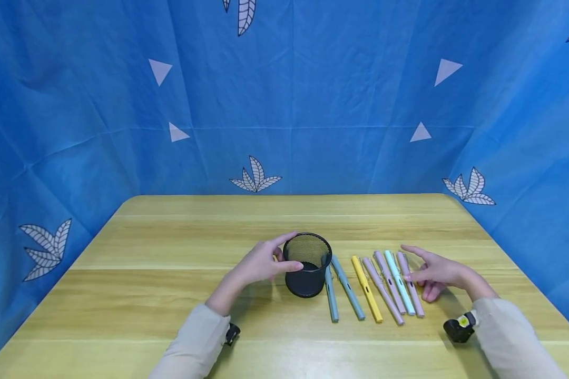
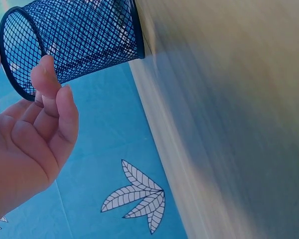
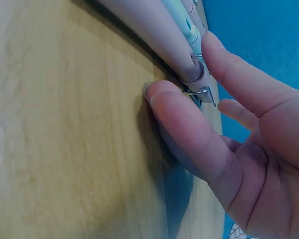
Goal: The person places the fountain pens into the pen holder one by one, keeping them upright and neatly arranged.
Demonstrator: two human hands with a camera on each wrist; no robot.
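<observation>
A black mesh pen holder stands upright on the table, its mouth facing up. My left hand holds its rim from the left, index finger at the far side and thumb across the near side; the left wrist view shows the other fingers curled beside the mesh holder. At the right end of a row of pens lies a purple pen. Over its cap end is my right hand, thumb at the pen and index finger stretched past it. In the right wrist view this pen lies between thumb and fingers.
Left of that pen lie a mint pen, two more purple pens, a yellow pen and two grey-blue pens, roughly side by side. The grey-blue ones lie right beside the holder. A blue patterned cloth hangs behind the wooden table.
</observation>
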